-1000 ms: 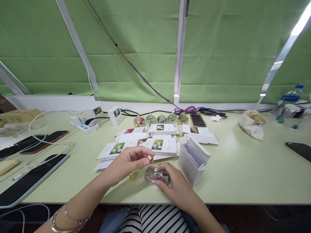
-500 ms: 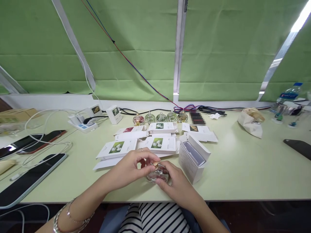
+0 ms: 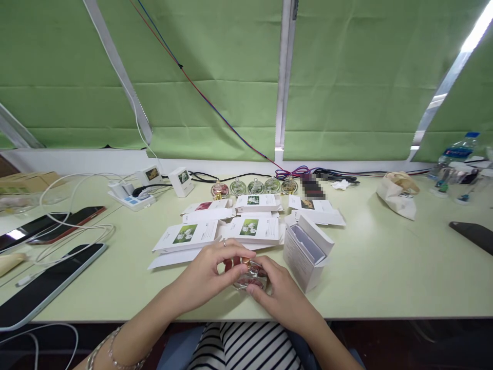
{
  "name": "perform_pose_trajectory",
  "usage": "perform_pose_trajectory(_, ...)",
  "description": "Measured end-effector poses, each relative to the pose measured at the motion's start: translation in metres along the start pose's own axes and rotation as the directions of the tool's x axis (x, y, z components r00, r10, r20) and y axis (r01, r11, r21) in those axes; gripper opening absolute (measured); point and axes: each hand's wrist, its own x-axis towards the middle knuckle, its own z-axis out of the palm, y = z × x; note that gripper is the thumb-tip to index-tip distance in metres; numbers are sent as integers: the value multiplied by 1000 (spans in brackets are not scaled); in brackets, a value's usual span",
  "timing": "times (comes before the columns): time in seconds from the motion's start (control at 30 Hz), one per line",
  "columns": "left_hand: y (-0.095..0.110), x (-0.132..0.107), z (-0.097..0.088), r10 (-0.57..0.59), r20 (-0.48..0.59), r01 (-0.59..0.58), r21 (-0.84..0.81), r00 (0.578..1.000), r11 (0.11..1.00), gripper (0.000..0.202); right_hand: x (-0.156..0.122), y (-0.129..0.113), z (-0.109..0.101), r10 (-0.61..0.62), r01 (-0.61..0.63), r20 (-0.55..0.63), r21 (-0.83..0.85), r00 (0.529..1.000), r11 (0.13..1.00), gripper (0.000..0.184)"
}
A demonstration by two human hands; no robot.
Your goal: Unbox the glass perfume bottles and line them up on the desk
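Note:
A round clear glass bottle (image 3: 249, 282) with reddish patterning stands upright near the table's front edge, between my hands. The thumb and index finger of my left hand (image 3: 208, 270) pinch its small gold cap (image 3: 246, 262). Curled round the bottle's right side is my right hand (image 3: 279, 293), its thumb at the front. Just right of that hand stands a white carton (image 3: 302, 264), its top open and a grey liner inside. Flattened white boxes (image 3: 254, 229) with flower pictures lie behind my hands. The bottle's back and right side are partly hidden.
Several round glass bottles (image 3: 256, 187) stand in a row at the back. Phones (image 3: 54, 282), white cables and a power strip (image 3: 131, 198) lie on the left. To the right are a crumpled cloth bag (image 3: 396, 192) and a dark phone (image 3: 473, 234).
My left forearm has shifted slightly right and down, with its fingers still at the cap. My right hand and the bottle look nearly unmoved.

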Motion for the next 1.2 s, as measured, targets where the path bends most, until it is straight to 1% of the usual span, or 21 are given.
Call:
perform_pose_trajectory(0.1, -1, -1, 3, 12, -18, -12, -8, 1000, 1000, 24, 0, 0, 0, -7, 7, 1, 3, 1000, 1000, 36)
perform_pose_trajectory(0.27, -9, -2, 13, 51, -136, -48, 22, 989, 999, 20, 0, 1, 0, 7, -7, 2, -5, 1000, 1000, 33)
perform_pose_trajectory(0.33, -9, -1, 15, 61, -158, -56, 32, 986, 998, 18, 0, 1, 1, -1, 1, 3, -3, 1000, 1000, 35)
perform_pose_trajectory(0.4, -7, -1, 15, 40, -152, -38, 21, 988, 999, 17, 0, 1, 1, -8, 8, 2, -1, 1000, 1000, 35)
perform_pose_trajectory(0.53, -2, 1, 11, -51, -115, 48, -30, 992, 998, 14, 0, 1, 1, -13, 13, 1, -2, 1000, 1000, 35)
perform_pose_trajectory(0.73, -4, 4, 11, -173, -57, 156, -218, 983, 963, 19, 0, 3, 2, -21, 21, -11, -14, 1000, 1000, 34)
perform_pose_trajectory(0.8, -4, 4, 11, -187, -48, 171, -238, 981, 956, 20, 0, 4, 2, -18, 18, -12, -18, 1000, 1000, 33)
perform_pose_trajectory(0.97, 1, 5, 7, -147, -24, 142, -138, 989, 980, 16, -1, 3, 1, -12, 11, -8, -22, 1000, 1000, 35)
perform_pose_trajectory(1.2, 8, 0, 10, -122, -35, 120, -55, 992, 991, 22, 0, 1, 2, -13, 13, -6, -8, 1000, 1000, 37)
